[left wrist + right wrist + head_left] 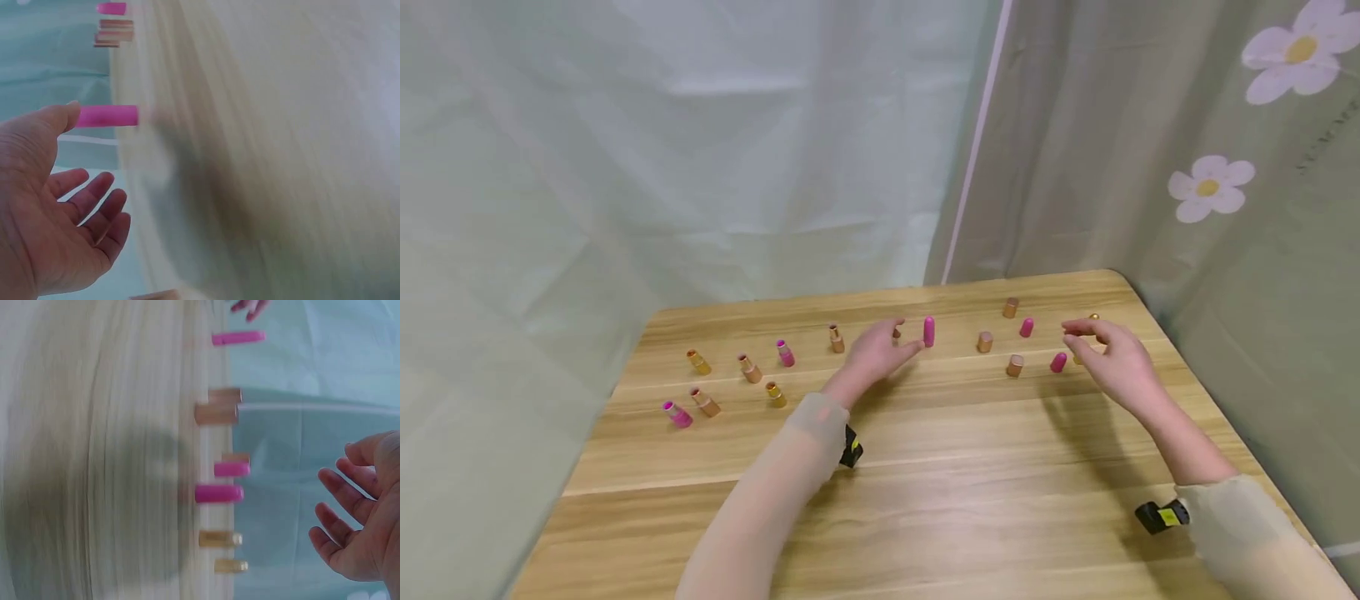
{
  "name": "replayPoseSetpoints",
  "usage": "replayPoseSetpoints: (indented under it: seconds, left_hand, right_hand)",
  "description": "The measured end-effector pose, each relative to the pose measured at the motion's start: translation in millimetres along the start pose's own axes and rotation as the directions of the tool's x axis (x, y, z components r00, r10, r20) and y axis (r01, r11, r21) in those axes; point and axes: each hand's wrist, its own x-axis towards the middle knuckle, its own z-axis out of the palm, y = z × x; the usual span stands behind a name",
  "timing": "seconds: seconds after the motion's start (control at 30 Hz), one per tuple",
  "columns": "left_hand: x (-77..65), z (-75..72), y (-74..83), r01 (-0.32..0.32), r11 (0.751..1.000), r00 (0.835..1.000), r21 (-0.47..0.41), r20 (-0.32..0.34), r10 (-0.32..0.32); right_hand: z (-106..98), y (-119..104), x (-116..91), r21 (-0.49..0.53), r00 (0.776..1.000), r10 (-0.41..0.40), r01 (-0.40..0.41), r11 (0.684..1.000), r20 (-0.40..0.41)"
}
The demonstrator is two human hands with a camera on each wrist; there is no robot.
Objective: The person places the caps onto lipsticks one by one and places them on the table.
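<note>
Pale wood grain covers the tabletop (910, 500), with light sleeves (790, 492) and black wrist devices (1163, 516) at its near side. Farther in, 7 bare lipstick bases stand on the left: 2 magenta bases (680, 417), 3 copper bases (708, 406) and 2 gold bases (777, 398). To their right, the left hand (876, 353) has its thumb stretched out and its fingers loosely bent, apart from the thumb. Its thumb tip is at an upright, tall pink lipstick tube (928, 331); I cannot tell whether they touch. On the right, the right hand (1114, 364) hangs above the table, fingers relaxed and gripping nothing, near 2 gold caps (220, 539), 2 pink caps (1058, 362) and 3 copper caps (1015, 367). Beyond the far edge hang pale curtains (737, 150) printed with white flowers (1188, 185) at right.
</note>
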Motion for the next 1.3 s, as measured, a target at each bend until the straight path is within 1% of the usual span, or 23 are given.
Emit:
replayPoseSetpoints:
  seconds: [0.07, 0.13, 0.23, 0.37, 0.47, 0.6, 0.77, 0.87, 0.97, 1.0, 1.07, 1.17, 1.3]
  left_hand:
    - [-8.3, -7.0, 1.8, -0.025, 0.999, 1.0, 0.032, -0.011, 0.026]
    - [-17.2, -13.4, 2.9, -0.056, 0.996, 0.998, 0.068, -0.019, 0.057]
    - [-30.8, -20.9, 5.3, -0.099, 0.986, 0.995, 0.134, -0.01, 0.102]
    - [-47.9, -25.3, 9.7, -0.18, 0.955, 0.983, 0.235, 0.017, 0.181]
    - [-62.3, -26.2, 14.3, -0.247, 0.927, 0.969, 0.281, 0.045, 0.244]
    - [-80.9, -25.3, 20.6, -0.336, 0.886, 0.942, 0.318, 0.089, 0.325]
    - [-102.1, -18.8, 25.4, -0.427, 0.83, 0.904, 0.359, 0.141, 0.404]
    - [-113.2, -10.9, 26.9, -0.487, 0.777, 0.872, 0.399, 0.177, 0.456]
    - [-123.0, -0.3, 27.0, -0.538, 0.715, 0.84, 0.447, 0.215, 0.498]
    - [-126.0, 3.1, 26.9, -0.549, 0.699, 0.833, 0.459, 0.227, 0.505]
    - [-132.0, 9.3, 26.4, -0.563, 0.679, 0.823, 0.471, 0.243, 0.514]
    - [-140.1, 15.8, 25.9, -0.57, 0.671, 0.819, 0.474, 0.255, 0.515]
    - [-149.1, 20.3, 24.0, -0.567, 0.688, 0.823, 0.452, 0.264, 0.503]
  right_hand:
    - [-9, 5, -1, -0.001, 1.0, 0.013, -0.013, 1.0, -0.013]
    - [-14, 11, 0, -0.001, 1.0, 0.008, -0.008, 1.0, -0.029]
    - [-20, 20, 0, -0.009, 0.999, 0.0, 0.0, 1.0, -0.052]
    - [-22, 30, 1, -0.02, 0.998, 0.005, -0.007, 1.0, -0.063]
    - [-22, 35, 1, -0.033, 0.998, 0.022, -0.024, 0.999, -0.06]
    - [-21, 40, 1, -0.041, 0.998, 0.043, -0.045, 0.998, -0.055]
    - [-19, 46, 1, -0.04, 0.996, 0.088, -0.089, 0.995, -0.023]
    - [-17, 51, 1, -0.054, 0.994, 0.113, -0.114, 0.992, -0.008]
    - [-15, 57, 0, -0.07, 0.992, 0.128, -0.127, 0.989, 0.003]
    - [-14, 59, 0, -0.078, 0.992, 0.129, -0.128, 0.989, 0.006]
    - [-12, 64, 1, -0.093, 0.991, 0.131, -0.128, 0.987, 0.017]
    - [-8, 70, 2, -0.116, 0.99, 0.133, -0.128, 0.985, 0.036]
    - [-1, 74, 5, -0.146, 0.989, 0.133, -0.123, 0.982, 0.065]
